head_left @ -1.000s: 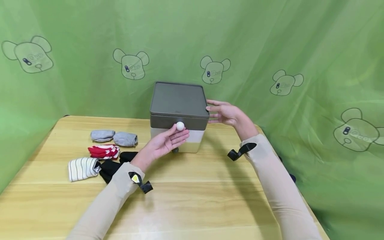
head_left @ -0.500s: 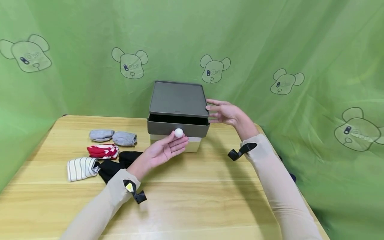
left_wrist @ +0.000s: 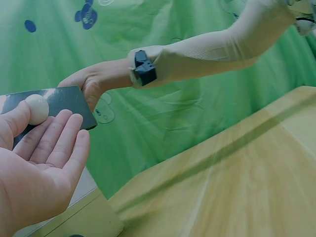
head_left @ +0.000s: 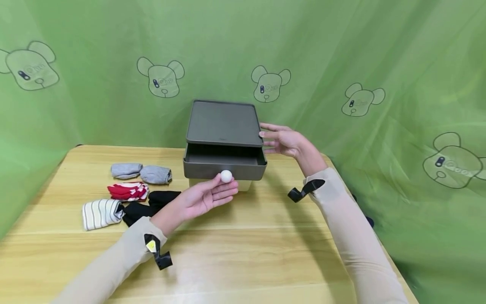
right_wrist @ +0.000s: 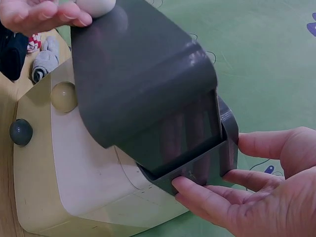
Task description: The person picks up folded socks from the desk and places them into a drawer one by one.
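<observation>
Everything is lit brightly and evenly from above; soft shadows are cast on the counter (head_left: 243, 253), whose surface is blurred in the left wrist view.

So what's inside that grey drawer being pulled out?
The drawer is partly open; the strip that shows looks dark and bare. The rest sits under the lid, hidden.

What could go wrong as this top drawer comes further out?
The left hand holds the white knob only between thumb and fingers, so it may slip off. The grey drawer already overhangs the cabinet's cream front; pulled further, it might drop out. The right hand steadies just one side, so the cabinet could twist.
</observation>
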Action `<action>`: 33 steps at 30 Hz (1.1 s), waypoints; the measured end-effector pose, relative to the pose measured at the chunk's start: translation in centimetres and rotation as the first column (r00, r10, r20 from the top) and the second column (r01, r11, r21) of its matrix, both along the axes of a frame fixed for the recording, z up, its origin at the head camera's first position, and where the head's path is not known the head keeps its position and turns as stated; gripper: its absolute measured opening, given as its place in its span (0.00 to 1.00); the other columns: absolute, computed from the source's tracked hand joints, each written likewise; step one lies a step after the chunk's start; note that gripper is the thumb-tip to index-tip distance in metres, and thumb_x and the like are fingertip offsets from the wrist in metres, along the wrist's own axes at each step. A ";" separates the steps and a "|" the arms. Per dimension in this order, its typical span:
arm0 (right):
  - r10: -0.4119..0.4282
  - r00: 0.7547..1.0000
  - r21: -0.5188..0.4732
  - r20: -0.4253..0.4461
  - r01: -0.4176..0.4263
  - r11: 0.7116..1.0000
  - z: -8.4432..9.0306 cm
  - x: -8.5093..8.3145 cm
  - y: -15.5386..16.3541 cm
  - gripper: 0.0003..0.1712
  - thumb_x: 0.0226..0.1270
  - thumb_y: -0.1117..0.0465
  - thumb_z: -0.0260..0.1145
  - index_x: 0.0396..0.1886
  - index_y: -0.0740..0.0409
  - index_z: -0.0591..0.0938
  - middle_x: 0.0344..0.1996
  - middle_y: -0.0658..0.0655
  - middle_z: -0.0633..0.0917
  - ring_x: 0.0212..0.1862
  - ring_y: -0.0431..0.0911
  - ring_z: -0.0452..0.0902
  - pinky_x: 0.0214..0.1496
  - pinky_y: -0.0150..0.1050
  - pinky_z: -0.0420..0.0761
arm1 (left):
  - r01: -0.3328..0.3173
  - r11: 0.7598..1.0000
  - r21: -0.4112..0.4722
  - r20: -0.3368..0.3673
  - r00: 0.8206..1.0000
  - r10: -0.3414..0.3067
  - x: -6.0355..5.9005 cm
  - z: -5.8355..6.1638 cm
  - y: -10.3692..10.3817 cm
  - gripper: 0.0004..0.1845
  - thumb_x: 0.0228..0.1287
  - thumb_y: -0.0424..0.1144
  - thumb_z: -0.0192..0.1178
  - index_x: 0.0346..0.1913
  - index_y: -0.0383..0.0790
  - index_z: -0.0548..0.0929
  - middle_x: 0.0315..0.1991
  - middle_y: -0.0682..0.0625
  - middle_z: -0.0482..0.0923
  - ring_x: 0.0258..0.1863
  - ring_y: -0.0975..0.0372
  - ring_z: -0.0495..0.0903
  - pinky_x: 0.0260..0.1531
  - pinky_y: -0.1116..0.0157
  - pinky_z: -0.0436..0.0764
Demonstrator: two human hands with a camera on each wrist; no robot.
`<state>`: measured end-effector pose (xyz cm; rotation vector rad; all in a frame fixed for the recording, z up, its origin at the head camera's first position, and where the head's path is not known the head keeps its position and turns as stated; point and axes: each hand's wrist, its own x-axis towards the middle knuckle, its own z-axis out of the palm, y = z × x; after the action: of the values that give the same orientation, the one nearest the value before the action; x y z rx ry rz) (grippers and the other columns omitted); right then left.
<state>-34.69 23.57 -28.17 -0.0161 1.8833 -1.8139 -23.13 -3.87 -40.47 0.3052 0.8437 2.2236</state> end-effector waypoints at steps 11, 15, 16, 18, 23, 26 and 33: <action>0.007 1.000 0.026 -0.003 -0.007 1.000 0.0 -0.2 -0.2 0.39 0.80 0.64 0.54 0.84 0.49 0.50 0.71 0.62 0.70 0.78 0.63 0.57 0.80 0.58 0.61 | 0.044 0.997 -0.070 -0.033 0.998 -0.046 1.8 0.8 -0.5 0.18 0.80 0.45 0.50 0.60 0.37 0.79 0.55 0.47 0.87 0.59 0.58 0.84 0.72 0.55 0.70; 0.014 1.000 0.028 -0.001 -0.014 1.000 -0.1 -0.4 0.0 0.39 0.81 0.64 0.53 0.84 0.49 0.49 0.80 0.64 0.57 0.80 0.64 0.53 0.82 0.58 0.58 | 0.058 0.996 -0.074 -0.028 0.998 -0.060 2.3 0.8 -0.6 0.18 0.81 0.44 0.49 0.61 0.36 0.77 0.55 0.46 0.86 0.59 0.58 0.84 0.73 0.54 0.68; 0.016 1.000 0.022 0.004 -0.016 1.000 -0.2 -0.5 0.0 0.39 0.81 0.64 0.53 0.84 0.50 0.49 0.81 0.64 0.55 0.80 0.64 0.52 0.82 0.58 0.57 | 0.061 0.995 -0.075 -0.025 0.998 -0.063 2.5 0.8 -0.6 0.18 0.81 0.44 0.49 0.62 0.36 0.76 0.55 0.46 0.86 0.59 0.57 0.84 0.74 0.53 0.66; 0.020 1.000 0.011 0.012 -0.020 1.000 -0.3 -0.5 0.0 0.38 0.81 0.65 0.52 0.84 0.50 0.49 0.81 0.63 0.54 0.80 0.63 0.52 0.82 0.58 0.56 | 0.065 0.995 -0.080 -0.017 0.998 -0.067 2.8 0.6 -0.7 0.17 0.82 0.43 0.48 0.61 0.36 0.76 0.55 0.46 0.86 0.59 0.57 0.84 0.74 0.53 0.66; 0.021 1.000 0.000 0.016 -0.021 1.000 -0.6 -0.4 0.1 0.39 0.81 0.65 0.53 0.84 0.49 0.49 0.69 0.57 0.72 0.76 0.60 0.61 0.82 0.58 0.58 | 0.071 0.994 -0.084 -0.030 0.997 -0.073 3.2 0.2 -0.9 0.17 0.82 0.43 0.46 0.61 0.37 0.77 0.56 0.46 0.86 0.59 0.58 0.84 0.72 0.54 0.70; 0.025 1.000 0.004 0.014 -0.025 1.000 -0.7 -0.3 0.1 0.39 0.80 0.64 0.53 0.84 0.49 0.49 0.62 0.53 0.76 0.73 0.58 0.64 0.81 0.57 0.59 | 0.081 0.994 -0.078 -0.037 0.996 -0.084 3.3 0.1 -1.0 0.17 0.82 0.44 0.46 0.60 0.38 0.77 0.56 0.47 0.86 0.60 0.58 0.84 0.75 0.51 0.65; 0.024 1.000 -0.001 0.006 -0.024 1.000 -0.3 -0.2 0.0 0.38 0.80 0.65 0.53 0.83 0.50 0.50 0.57 0.51 0.78 0.72 0.58 0.65 0.82 0.58 0.59 | 0.079 0.995 -0.058 -0.043 0.996 -0.082 3.4 0.1 -1.0 0.17 0.82 0.44 0.47 0.59 0.39 0.79 0.56 0.47 0.86 0.59 0.57 0.84 0.73 0.53 0.71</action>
<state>-34.84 23.56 -28.43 -0.0335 1.8705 -1.7962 -19.69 -4.88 -40.34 0.3578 0.9007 2.1218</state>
